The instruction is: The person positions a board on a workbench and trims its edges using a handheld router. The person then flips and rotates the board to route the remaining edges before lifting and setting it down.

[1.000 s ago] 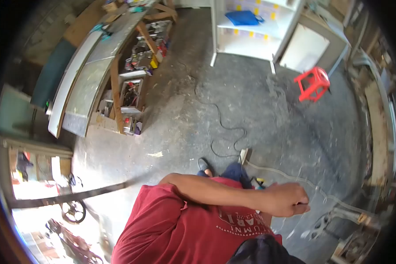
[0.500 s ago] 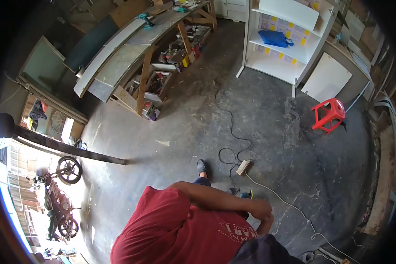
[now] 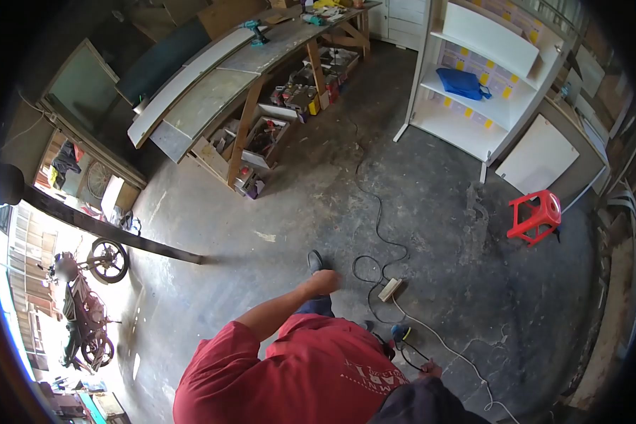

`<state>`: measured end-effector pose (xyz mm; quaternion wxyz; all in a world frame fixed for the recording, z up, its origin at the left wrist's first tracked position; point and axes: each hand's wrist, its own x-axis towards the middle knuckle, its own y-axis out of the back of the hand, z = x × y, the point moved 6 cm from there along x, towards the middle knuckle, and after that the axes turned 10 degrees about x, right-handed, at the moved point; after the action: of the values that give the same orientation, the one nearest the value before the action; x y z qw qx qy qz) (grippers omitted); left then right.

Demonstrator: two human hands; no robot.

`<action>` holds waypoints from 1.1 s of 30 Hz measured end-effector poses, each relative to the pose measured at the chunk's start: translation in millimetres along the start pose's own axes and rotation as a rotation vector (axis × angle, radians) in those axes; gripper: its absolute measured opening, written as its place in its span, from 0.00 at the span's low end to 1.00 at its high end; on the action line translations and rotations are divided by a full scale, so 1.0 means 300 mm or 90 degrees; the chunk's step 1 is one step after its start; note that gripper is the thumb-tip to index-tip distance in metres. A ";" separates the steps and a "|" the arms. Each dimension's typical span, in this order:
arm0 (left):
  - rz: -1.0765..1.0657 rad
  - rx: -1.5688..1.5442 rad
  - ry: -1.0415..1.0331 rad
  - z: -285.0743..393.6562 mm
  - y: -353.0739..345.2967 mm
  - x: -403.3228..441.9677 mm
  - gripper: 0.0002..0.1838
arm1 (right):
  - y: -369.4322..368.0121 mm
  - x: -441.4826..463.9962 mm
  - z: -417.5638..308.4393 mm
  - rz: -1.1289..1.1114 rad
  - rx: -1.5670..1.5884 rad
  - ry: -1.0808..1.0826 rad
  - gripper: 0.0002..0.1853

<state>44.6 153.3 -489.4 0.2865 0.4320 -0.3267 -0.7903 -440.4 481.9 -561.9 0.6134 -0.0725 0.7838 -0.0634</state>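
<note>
My left hand (image 3: 323, 282) is out in front of my body, above my shoe (image 3: 314, 261). Its fingers look curled; whatever may be inside them is hidden. Low on the right, my right hand (image 3: 431, 369) is closed on a black cord (image 3: 411, 362), which runs up toward a blue power tool with a yellow rim (image 3: 401, 333). The tool is close to my body, partly covered by my red shirt (image 3: 290, 374), and I cannot make out what supports it.
A power strip (image 3: 390, 289) with cables lies on the concrete floor. A red stool (image 3: 536, 217) stands to the right, near a white shelf unit (image 3: 466, 131) holding a blue bag (image 3: 462, 83). A workbench (image 3: 198, 116), a post (image 3: 120, 237) and a motorcycle (image 3: 85, 304) are leftward.
My left hand has swung left and forward, away from my right hand, where the two were together. The blue tool and the black cord at my right hand now show more.
</note>
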 end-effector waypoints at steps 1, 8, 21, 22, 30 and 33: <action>0.005 0.047 -0.032 -0.139 -0.079 0.010 0.24 | -0.002 -0.004 -0.041 0.060 -0.049 0.063 0.11; -0.218 -0.246 0.299 -0.741 -0.392 -0.176 0.24 | -0.286 -0.043 0.038 0.211 -0.298 0.273 0.11; 0.189 -0.433 0.400 -1.356 0.479 0.181 0.26 | -1.034 0.071 0.471 0.173 -0.944 0.590 0.12; 0.208 -0.466 0.369 -1.357 0.568 0.236 0.27 | -1.112 0.114 0.497 0.131 -0.985 0.626 0.12; 0.219 -0.473 0.228 -1.402 1.203 0.524 0.28 | -1.942 0.414 0.853 -0.067 -0.873 0.376 0.12; 0.283 -0.413 0.253 -1.525 1.307 0.606 0.29 | -2.320 0.362 0.997 -0.072 -0.965 0.318 0.12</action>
<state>425.5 -347.2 -469.2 0.6277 0.3821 -0.0852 -0.6729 -150.8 -224.9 -605.9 0.1996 -0.4931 0.7229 0.4409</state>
